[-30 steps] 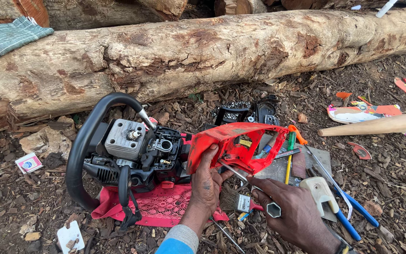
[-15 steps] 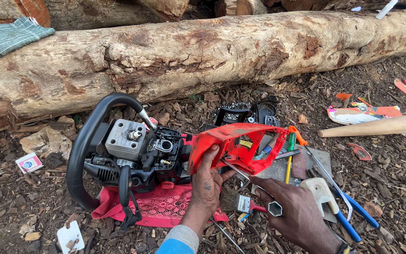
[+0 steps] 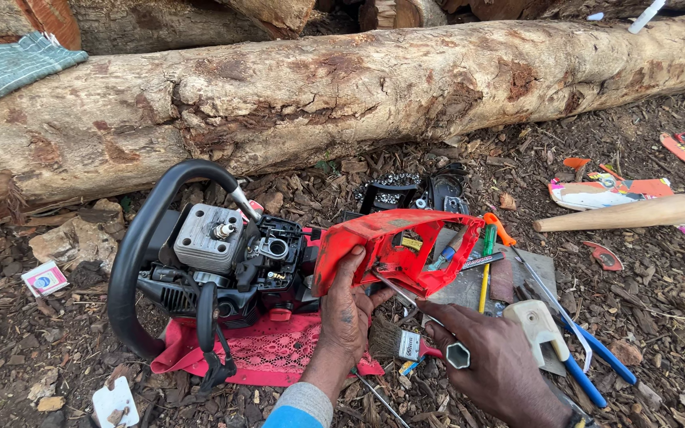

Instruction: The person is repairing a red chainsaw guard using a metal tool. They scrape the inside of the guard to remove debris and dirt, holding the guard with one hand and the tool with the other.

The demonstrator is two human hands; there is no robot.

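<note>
A small flat packet, white with a red border and a blue round mark, lies on the bark chips well left of the black handle bar, just beside a pale stone. Near my left wrist a paintbrush carries a white label with red on its ferrule. A yellow sticker shows inside the red cover I hold.

Chainsaw engine on cloth, before log
</note>
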